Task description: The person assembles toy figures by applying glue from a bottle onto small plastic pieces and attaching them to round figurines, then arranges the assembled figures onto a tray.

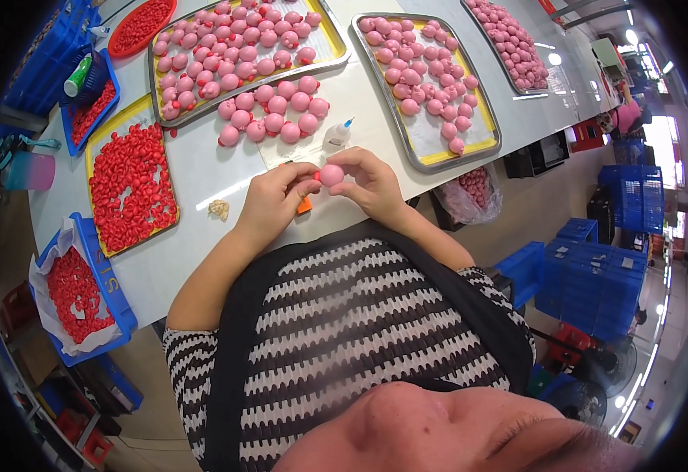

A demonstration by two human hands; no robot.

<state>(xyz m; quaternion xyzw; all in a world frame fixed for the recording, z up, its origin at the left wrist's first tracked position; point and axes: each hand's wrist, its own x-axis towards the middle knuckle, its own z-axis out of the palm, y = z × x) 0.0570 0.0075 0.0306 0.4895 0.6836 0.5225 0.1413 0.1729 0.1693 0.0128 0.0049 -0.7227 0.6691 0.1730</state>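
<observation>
Between my two hands, over the near edge of the table, is a small round pink ball (332,175). My right hand (374,187) pinches it between thumb and fingers. The fingertips of my left hand (274,197) are closed at the ball's left side, where a bit of red shows; they seem to press a small red piece there. A white squeeze bottle with a blue tip (337,136) stands just beyond my hands. Next to it is a group of loose pink balls (278,105), some with red pieces on them. An orange object (304,205) lies partly hidden behind my left hand.
Metal-rimmed trays of pink balls (349,55) (498,145) lie along the far side. At left are a yellow tray (172,224) of red pieces, a blue bin (112,287) and a red bowl (172,9). A crumpled beige lump (219,209) lies near my left forearm.
</observation>
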